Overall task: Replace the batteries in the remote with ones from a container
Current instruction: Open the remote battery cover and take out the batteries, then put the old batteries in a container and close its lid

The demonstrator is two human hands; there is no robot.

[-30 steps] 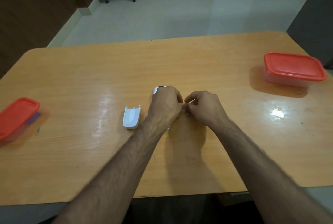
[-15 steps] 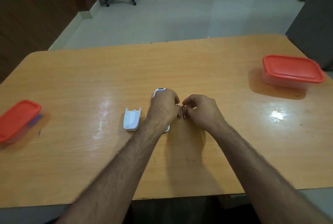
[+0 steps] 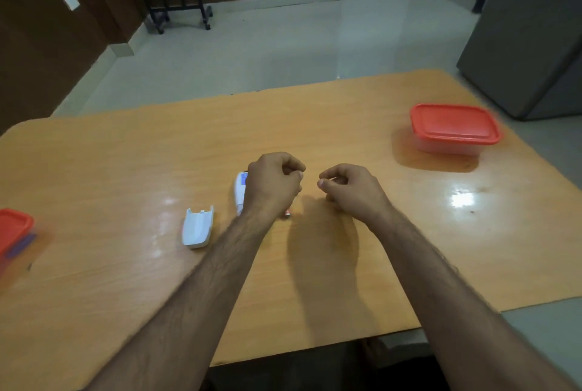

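I can read no text anywhere from here. The remote (image 3: pixel 240 192) shows a small bluish patch near its far end, too blurred for me to make out, and the lids of both containers (image 3: pixel 453 126) look plain to me

Remote (image 3: pixel 240 192): mostly hidden behind left hand (image 3: pixel 273 184); only left edge and part of far end show. Small red-and-silver thing (image 3: pixel 287 213) at near side of left hand: too small to tell, maybe battery. Both fists curled; contents hidden, right hand (image 3: pixel 351 190) included. Left container (image 3: pixel 14 233): cut off by left edge, blurred; purple contents unclear. Right container (image 3: pixel 453 129): contents not discernible through wall. Forearms cut off by near edge.
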